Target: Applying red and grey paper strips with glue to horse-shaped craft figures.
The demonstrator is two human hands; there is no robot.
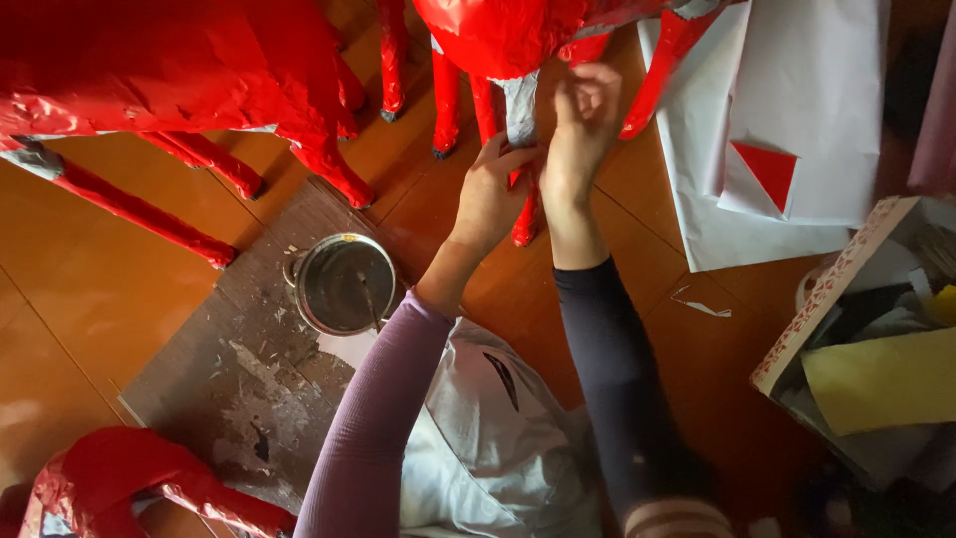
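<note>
Only the head view here, looking straight down. Both hands are up on one leg (521,120) of a red paper-covered animal figure (508,35). The figure's body is cut off by the top edge, so you only get the belly and a few legs. That leg has a bare grey-white patch where the red paper hasn't covered it. The left hand (490,194), purple sleeve, is wrapped around the leg lower down, fingers curled onto it. The right hand (578,130), dark sleeve, sits just above with fingers bunched against the leg's upper part. Can't tell whether it's pinching a bit of paper or just pressing, the fingertips blur together.

A second red figure (169,70) fills the top left, also cropped, legs splayed on the wooden floor (90,289). A third red shape (129,483) pokes in bottom left, mostly out of frame.

Containers: a small metal pot (345,283) sits on a grubby grey board (239,389), near the left forearm. Inside looks dark with a thin stick or brush handle, contents hard to make out. On the right a patterned cardboard box (827,299), cut off by the edge, holds yellow paper (881,379) and other scraps. White paper sheets (787,110) with a red triangle lie top right.
</note>
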